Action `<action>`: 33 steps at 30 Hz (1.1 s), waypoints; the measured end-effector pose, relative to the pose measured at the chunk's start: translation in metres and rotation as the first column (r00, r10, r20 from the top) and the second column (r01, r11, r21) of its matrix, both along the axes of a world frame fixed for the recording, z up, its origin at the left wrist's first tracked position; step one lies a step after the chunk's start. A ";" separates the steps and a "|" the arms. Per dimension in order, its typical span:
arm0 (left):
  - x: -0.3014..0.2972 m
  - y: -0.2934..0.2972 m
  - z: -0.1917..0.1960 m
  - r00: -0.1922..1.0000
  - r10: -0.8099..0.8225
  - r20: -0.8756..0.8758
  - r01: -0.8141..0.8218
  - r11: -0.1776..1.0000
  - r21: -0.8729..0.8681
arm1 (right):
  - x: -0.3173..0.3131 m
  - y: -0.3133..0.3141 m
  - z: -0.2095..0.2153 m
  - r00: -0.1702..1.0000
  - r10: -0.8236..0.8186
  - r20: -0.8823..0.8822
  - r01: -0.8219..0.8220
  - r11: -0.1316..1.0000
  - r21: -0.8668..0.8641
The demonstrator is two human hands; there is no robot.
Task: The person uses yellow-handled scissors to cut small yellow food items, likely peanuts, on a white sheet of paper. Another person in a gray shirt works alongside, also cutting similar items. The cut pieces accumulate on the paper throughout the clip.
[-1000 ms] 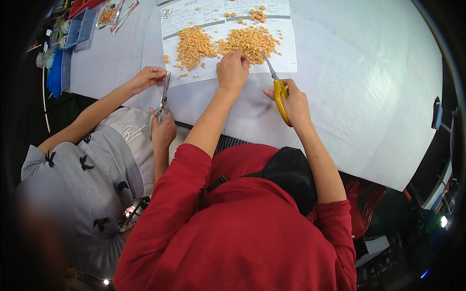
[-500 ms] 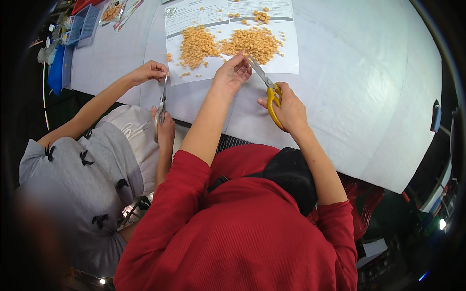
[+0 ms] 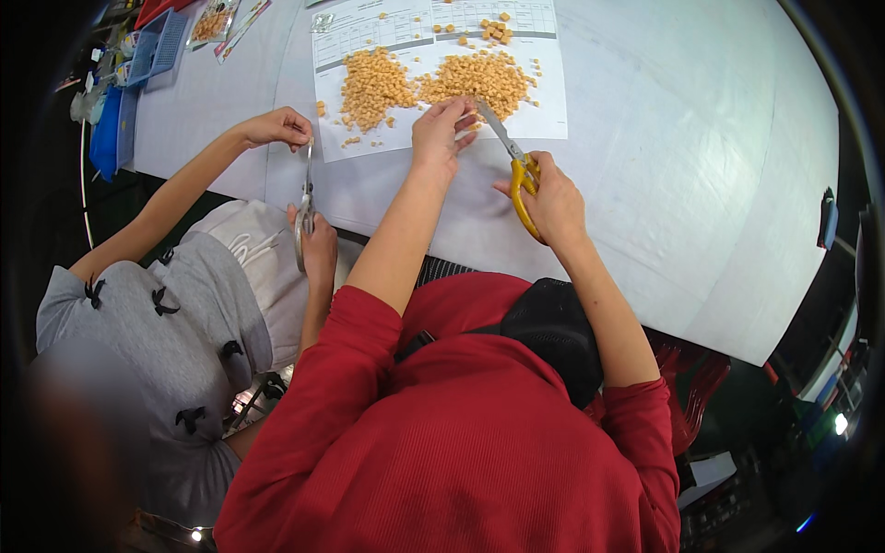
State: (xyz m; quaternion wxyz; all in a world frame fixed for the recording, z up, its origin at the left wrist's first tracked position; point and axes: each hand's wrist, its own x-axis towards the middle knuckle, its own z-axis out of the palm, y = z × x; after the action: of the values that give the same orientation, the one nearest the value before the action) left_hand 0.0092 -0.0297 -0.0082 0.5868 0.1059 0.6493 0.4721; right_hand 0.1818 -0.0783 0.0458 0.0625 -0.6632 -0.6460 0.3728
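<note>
My right hand (image 3: pixel 556 198) grips a pair of scissors (image 3: pixel 525 198) with yellow handles. Their metal blades point up and left, toward the fingertips of my left hand (image 3: pixel 439 138). The left thumb and forefinger are pinched together just beside the blade tips; whatever is between them is too small to make out. Right behind the fingertips lies a pile of small tan cubes (image 3: pixel 489 78), spread on a printed paper sheet (image 3: pixel 544 124). A second pile of the same cubes (image 3: pixel 373 88) is to its left.
A co-worker's hand (image 3: pixel 277 127) on the left pinches near the tips of grey-handled scissors (image 3: pixel 304 217). Larger tan cubes (image 3: pixel 496 32) sit behind the right pile. A blue basket (image 3: pixel 159 48) and a clear bag of tan pieces (image 3: pixel 214 20) lie at the far left.
My left hand has turned slightly and its fingertips have moved a little right. The scissors in my right hand have shifted slightly. The co-worker's hand and scissors have moved a little left.
</note>
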 end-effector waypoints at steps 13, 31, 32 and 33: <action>0.017 0.017 -0.024 0.199 -0.116 -0.973 0.607 0.795 0.029 | 0.030 0.017 -0.003 0.984 -0.177 -0.025 0.173 0.979 -0.111; -0.002 0.016 0.014 0.983 -0.083 0.165 0.086 0.996 -0.009 | 0.006 0.010 0.004 0.996 -0.030 -0.084 0.020 0.993 -0.120; -0.003 0.015 0.015 0.983 -0.083 0.167 0.085 0.996 -0.008 | 0.005 0.009 0.003 0.996 -0.027 -0.084 0.018 0.994 -0.108; -0.003 0.014 0.015 0.982 -0.089 0.165 0.092 0.996 -0.013 | 0.004 0.008 0.000 0.996 -0.023 -0.084 0.015 0.995 -0.095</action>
State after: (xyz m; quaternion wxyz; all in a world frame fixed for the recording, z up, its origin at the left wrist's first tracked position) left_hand 0.0064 -0.0157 0.0067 0.6602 0.0899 0.5981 0.4453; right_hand 0.1863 -0.0706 0.0460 0.0620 -0.6552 -0.6180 0.4301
